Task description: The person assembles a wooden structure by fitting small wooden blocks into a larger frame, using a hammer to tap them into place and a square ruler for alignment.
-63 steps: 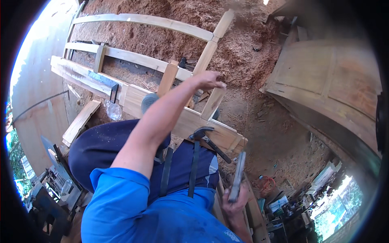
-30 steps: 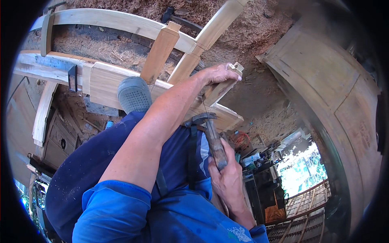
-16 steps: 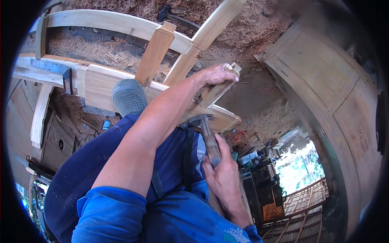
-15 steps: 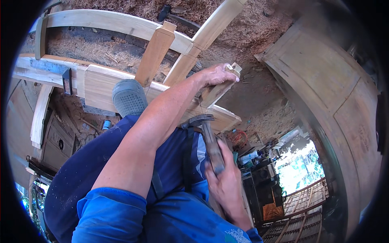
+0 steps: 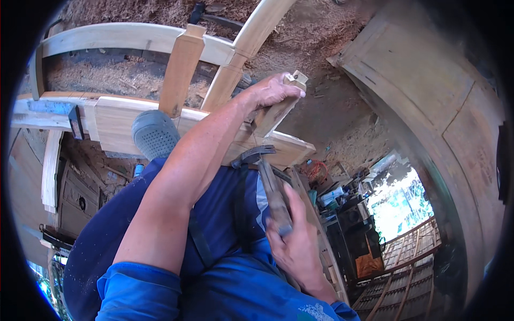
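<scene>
My right hand (image 5: pixel 295 238) is closed around the wooden handle of a claw hammer (image 5: pixel 275 195). The hammer's dark metal head lies beside a pale wide board (image 5: pixel 289 150); whether it touches the wood I cannot tell. Out ahead, my left hand (image 5: pixel 274 92) grips the top of a short wooden post (image 5: pixel 276 116), which has a notched tenon at its end and rises from that board. My left forearm crosses above the board. A grey perforated clog (image 5: pixel 155 134) rests on the board, left of that forearm.
Several pale rails and posts form a frame, with a curved rail (image 5: pixel 123 37) at the back. A try square (image 5: pixel 75 122) hangs on the frame at left. Another hammer (image 5: pixel 214 18) lies among shavings. A large wooden panel (image 5: pixel 412 91) stands at right.
The view has shifted, so the frame and both hands appear a little farther left and the frame higher. Both hands keep their grips; the hammer head stays close to the board.
</scene>
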`<state>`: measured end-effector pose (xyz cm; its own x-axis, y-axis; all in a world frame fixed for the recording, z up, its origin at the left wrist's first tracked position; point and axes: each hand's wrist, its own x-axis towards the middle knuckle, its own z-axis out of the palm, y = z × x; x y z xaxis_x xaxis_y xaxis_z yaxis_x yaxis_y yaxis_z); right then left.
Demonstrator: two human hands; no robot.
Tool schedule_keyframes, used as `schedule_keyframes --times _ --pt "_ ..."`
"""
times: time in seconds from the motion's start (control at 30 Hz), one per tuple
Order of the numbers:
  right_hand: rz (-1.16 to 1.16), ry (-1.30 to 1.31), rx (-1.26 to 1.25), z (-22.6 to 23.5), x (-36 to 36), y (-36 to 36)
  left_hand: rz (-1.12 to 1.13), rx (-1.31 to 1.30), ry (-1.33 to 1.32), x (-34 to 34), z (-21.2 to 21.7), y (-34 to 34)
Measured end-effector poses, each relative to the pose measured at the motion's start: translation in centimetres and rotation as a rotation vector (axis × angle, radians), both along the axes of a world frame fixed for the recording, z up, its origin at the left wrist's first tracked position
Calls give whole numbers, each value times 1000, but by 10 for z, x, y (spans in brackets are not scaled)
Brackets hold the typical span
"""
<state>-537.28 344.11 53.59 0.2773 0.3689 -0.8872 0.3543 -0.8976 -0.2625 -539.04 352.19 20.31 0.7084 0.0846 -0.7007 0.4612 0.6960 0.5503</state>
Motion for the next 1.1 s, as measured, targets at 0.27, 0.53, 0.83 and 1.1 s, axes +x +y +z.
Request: schedule_keyframes --times 0.27,0.53,0.83,1.1 --pt "10 23 -60 -3 2 -1 26 -113 9 2 16 1" --pt "84 66 -70 -46 -2 8 89 -86 -9 1 14 -4" --pt "45 57 -129 -34 -5 8 52 -132 -77 -2 3 -5" --pt "53 42 -42 -58 -4 2 38 -95 -7 6 4 2"
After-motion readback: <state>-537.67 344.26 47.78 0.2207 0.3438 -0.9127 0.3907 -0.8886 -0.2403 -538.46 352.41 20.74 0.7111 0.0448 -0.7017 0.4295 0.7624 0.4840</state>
